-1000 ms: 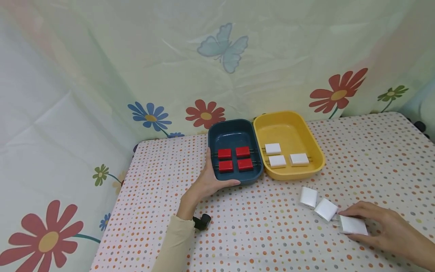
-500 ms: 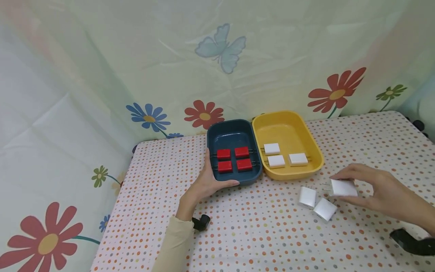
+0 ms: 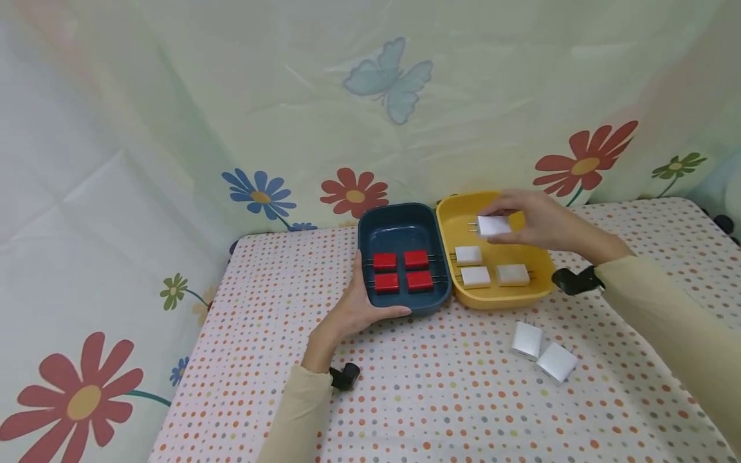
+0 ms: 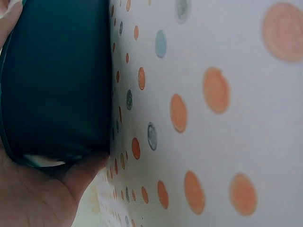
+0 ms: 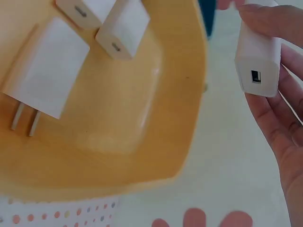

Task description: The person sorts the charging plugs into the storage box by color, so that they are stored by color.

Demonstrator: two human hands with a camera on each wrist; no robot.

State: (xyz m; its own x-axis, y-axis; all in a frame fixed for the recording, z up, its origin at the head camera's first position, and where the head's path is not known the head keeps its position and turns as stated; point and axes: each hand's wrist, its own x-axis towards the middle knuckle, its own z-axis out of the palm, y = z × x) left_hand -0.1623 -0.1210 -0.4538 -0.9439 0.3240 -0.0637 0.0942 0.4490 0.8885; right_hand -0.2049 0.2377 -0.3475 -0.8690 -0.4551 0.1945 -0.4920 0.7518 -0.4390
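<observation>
My right hand (image 3: 541, 222) holds a white plug-in charger (image 3: 493, 226) over the back of the yellow tray (image 3: 503, 302), its metal prongs pointing left. In the right wrist view the held charger (image 5: 251, 56) shows a USB port, with the thumb on one side and fingers on the other. Several white chargers lie in the yellow tray, including a right-hand one (image 3: 512, 275). My left hand (image 3: 353, 308) rests against the near left corner of the dark blue tray (image 3: 396, 238), fingers along its side and thumb along its front. Several red chargers (image 3: 419, 280) lie inside in two rows.
Two more white chargers, one upright-looking (image 3: 527, 340) and one angled (image 3: 557, 363), lie on the dotted tablecloth (image 3: 434, 399) in front of the yellow tray. The trays stand side by side near a flower-printed curtain (image 3: 278, 116) at the back.
My right hand has lifted the white charger off the tablecloth and carried it left and back, over the yellow tray. The left hand stays at the blue tray.
</observation>
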